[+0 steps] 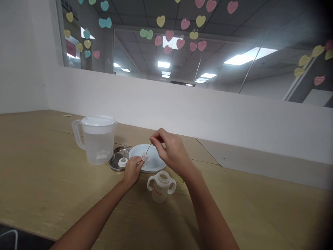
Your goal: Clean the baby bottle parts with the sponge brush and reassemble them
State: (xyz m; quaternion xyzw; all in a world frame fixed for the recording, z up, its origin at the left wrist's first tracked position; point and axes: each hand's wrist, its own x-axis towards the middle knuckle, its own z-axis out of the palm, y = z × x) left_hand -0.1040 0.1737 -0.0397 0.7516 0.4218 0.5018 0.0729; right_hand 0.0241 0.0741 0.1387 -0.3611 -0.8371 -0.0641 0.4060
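Left hand (pixel 132 171) pinches a small round disc (pixel 145 157) over the white bowl (pixel 156 166). Right hand (pixel 170 150) pinches a thin rod (pixel 148 148) — tip touching the disc. Handled cup (pixel 161 186) stands just beside — uncapped.

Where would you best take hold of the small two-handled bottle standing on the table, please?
The two-handled bottle stands upright and open-topped, nearer the person than the white bowl. Its two loop handles stick out left and right, so probably grip one of those, or both at once, coming from above and the near side. Both hands, the left hand and the right hand, are busy over the bowl.
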